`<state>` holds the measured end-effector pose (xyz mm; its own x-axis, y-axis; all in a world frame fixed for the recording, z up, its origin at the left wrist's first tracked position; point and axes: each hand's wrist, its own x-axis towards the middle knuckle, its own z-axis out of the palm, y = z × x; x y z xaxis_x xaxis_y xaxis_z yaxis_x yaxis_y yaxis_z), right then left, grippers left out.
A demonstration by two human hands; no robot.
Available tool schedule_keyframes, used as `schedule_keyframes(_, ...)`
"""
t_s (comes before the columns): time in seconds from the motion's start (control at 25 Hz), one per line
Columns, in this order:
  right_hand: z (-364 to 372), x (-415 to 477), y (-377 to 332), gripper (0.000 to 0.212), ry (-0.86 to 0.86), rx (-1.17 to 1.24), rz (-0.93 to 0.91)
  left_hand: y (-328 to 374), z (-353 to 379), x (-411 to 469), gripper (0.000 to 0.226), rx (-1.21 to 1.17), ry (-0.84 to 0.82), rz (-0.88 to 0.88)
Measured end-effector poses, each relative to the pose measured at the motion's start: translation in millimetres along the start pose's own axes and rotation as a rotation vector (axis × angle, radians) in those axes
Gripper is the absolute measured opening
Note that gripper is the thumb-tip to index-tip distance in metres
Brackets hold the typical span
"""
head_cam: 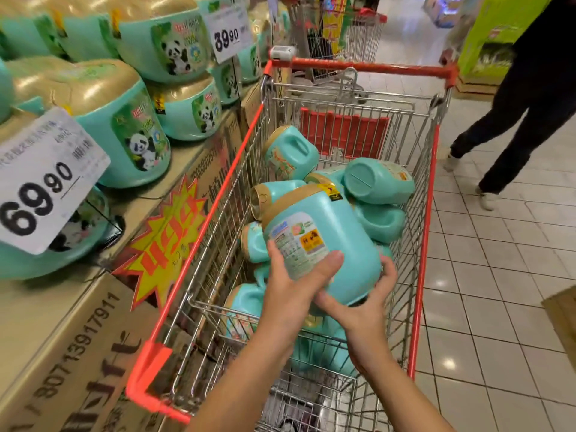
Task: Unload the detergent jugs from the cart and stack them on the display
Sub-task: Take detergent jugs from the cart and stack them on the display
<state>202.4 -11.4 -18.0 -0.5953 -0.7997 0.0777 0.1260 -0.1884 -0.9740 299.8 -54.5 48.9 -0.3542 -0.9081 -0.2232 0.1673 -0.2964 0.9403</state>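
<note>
The left hand [291,286] and right hand [366,302] both hold one teal jug [339,226] by its near, bottom end. The left fingers [276,252] are curled up the jug's left side, with the thumb laid across the printed label on its upper face. The right hand cups the base from underneath, its fingers wrapped round the lower right corner and its thumb under the bottom edge. The jug lies tilted, its gold cap pointing away from the fingers and to the left, and it is held above the basket of the cart [426,219].

Just below and beyond the fingers, more jugs [378,180] lie jumbled on their sides inside the wire basket. One is under the wrists, others are past the held jug's cap, and one shows its round base. The cart's red rim runs along either side of the hands, and its red handle is at the far end.

Left of the left fingers, beside the cart, is the display [131,132]. It holds rows of teal jugs with gold tops and panda labels, stacked on cardboard boxes [78,338]. A yellow star sign [168,226] hangs on the boxes. One price card [40,182] reads 69.90 and a farther price tag [227,35] reads 39.90.

Far right of the right fingers, a person in dark trousers [514,113] walks across the tiled floor [498,275].
</note>
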Motion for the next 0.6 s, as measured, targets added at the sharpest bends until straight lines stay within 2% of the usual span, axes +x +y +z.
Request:
schedule_keyframes(0.12,3.5,-12.8,1.6,0.094,-0.068,-0.049,-0.099,2.7,10.9,10.1,0.132,0.074,0.137,0.024)
schedule_keyframes(0.2,-1.1,-17.0,0.4,0.078,-0.145,0.03,-0.124,3.7,9.6,14.6,0.132,0.103,0.188,0.038)
schedule_keyframes(0.32,-18.0,-4.3,-5.4,0.033,-0.152,0.173,0.03,6.6,-7.4,21.9,0.116,0.06,0.163,0.047)
schedule_keyframes(0.4,-24.9,15.8,-8.4,0.019,-0.089,0.188,0.184,7.8,-21.0,24.4,0.113,0.003,0.081,0.018)
schedule_keyframes(0.48,-25.7,36.3,-8.8,0.039,-0.091,0.226,0.359,7.6,-30.6,24.2,0.115,-0.062,-0.031,-0.014)
schedule_keyframes(0.6,-18.7,47.4,-9.2,0.069,-0.247,0.439,0.57,5.1,-37.9,19.9,0.132,-0.155,-0.141,-0.032)
